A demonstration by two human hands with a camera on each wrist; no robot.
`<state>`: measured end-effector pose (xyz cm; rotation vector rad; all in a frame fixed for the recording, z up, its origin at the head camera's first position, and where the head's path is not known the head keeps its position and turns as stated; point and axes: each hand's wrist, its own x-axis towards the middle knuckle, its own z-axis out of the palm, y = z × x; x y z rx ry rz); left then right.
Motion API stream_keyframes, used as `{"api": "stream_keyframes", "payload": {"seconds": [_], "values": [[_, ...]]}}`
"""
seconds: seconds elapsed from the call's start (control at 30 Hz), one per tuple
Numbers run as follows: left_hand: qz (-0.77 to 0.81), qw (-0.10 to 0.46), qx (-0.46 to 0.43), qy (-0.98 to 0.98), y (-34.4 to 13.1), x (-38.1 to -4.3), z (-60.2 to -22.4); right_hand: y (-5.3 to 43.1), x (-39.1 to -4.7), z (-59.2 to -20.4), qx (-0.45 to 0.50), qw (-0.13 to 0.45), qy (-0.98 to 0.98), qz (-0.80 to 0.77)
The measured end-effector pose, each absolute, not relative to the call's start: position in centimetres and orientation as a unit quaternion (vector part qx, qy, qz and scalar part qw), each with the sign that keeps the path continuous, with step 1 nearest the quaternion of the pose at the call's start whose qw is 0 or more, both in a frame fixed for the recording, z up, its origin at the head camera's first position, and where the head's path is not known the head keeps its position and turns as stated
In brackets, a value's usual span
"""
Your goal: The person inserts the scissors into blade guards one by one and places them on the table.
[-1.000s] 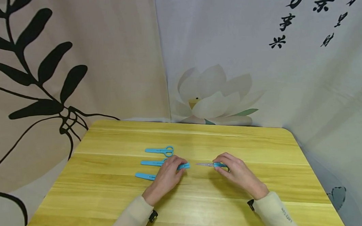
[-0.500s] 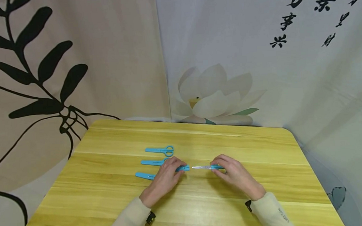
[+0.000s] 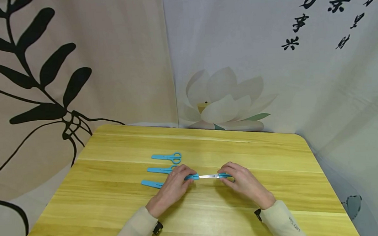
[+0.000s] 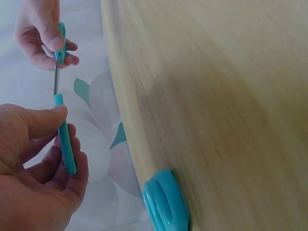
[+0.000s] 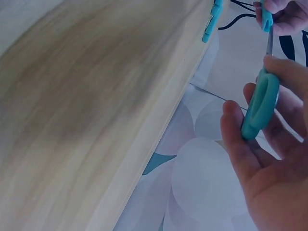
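My left hand (image 3: 173,186) pinches a blue scissors cover (image 4: 66,139) between thumb and fingers. The blue handles of a pair of scissors (image 5: 262,103) are held in my right hand (image 3: 245,182), its thumb and fingertips at the handle base. The silver blades (image 3: 208,176) point left, closed together, and their tip meets the mouth of the cover. In the left wrist view, cover and blades stand nearly in line. Both hands are raised off the table. My left hand partly hides two of the covered scissors lying beside it.
Three blue scissors in covers lie in a column on the wooden table (image 3: 116,207): the far pair (image 3: 167,157), the middle pair (image 3: 158,170) and the near pair (image 3: 152,184). A printed cloth (image 3: 135,63) hangs behind the table.
My right hand has moved left with the scissors, closing the gap until the blade tip reached the cover's mouth. The left hand has shifted only slightly. The scissors on the table stayed put.
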<state>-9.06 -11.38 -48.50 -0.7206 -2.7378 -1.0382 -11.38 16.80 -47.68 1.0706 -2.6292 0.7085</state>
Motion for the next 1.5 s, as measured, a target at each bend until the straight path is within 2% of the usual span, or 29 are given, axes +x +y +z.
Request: {"api": "stream_keyframes", "payload": {"seconds": [1.0,1.5], "values": [[-0.33,0.068,-0.248,-0.908,-10.1,-9.2,-48.3,16.1,-11.5,-47.6,0.385,0.123,-0.884,0.234],[-0.321,0.071,-0.25,-0.911,-9.8,-9.2,-48.2,15.4,-11.5,-47.4,0.391,0.104,-0.882,0.241]]}}
